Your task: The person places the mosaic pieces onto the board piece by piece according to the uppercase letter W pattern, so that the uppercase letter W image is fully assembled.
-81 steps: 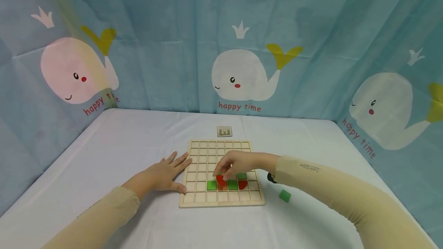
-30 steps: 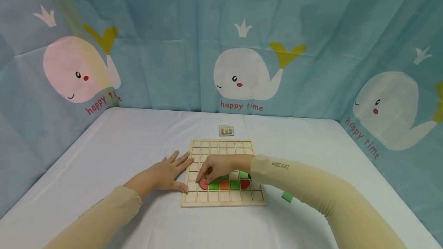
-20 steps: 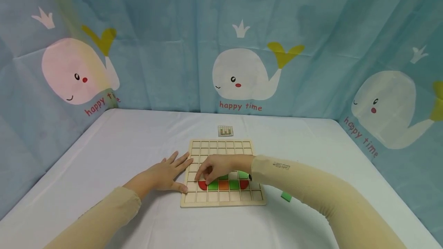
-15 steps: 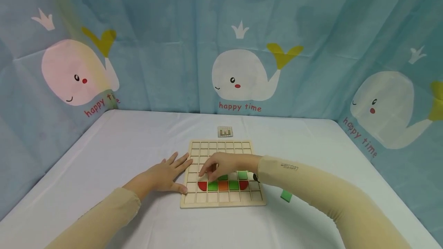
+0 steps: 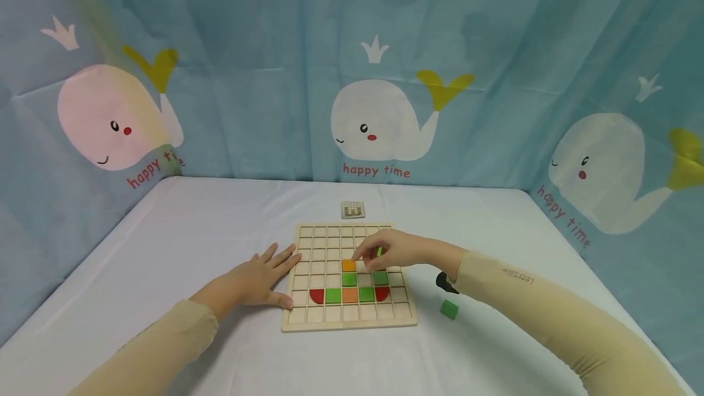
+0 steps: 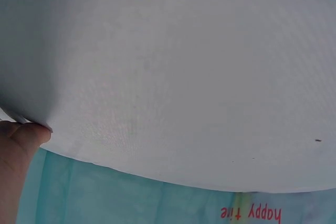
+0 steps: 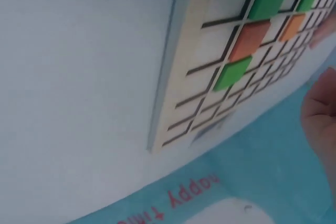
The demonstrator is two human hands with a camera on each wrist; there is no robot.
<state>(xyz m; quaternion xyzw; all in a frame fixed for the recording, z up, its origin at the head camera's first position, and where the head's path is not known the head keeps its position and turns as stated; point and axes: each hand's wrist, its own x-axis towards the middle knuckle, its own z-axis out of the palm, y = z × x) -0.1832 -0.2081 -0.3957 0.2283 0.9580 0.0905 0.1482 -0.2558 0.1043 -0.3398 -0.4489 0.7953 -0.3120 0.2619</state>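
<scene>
My left hand [image 5: 253, 278] lies with spread fingers at the left edge of a wooden grid board [image 5: 352, 316]; its thumb [image 6: 23, 142] shows in the left wrist view. Over the board's right side hovers my right hand [image 5: 397, 248], fingers loosely bent, with nothing visible between them. One row holds a red rounded piece [image 5: 316, 296], a green square [image 5: 333, 296], an orange square [image 5: 349, 295], another green square [image 5: 366, 294] and a second red rounded piece [image 5: 382, 293]. Above that row are more green squares [image 5: 349, 279] and an orange square [image 5: 348, 265]. My right fingers partly hide a light green square [image 7: 233, 73].
A loose green block [image 5: 449, 309] lies on the white tablecloth right of the board. Behind the board sits a small card with a grid pattern [image 5: 352, 209]. A blue curtain with whale prints [image 5: 258, 121] encloses the table's far sides.
My right hand carried a red rounded piece left, set it at the row's left end and let go. It then lifted and moved right and away from me. The left hand stayed in place.
</scene>
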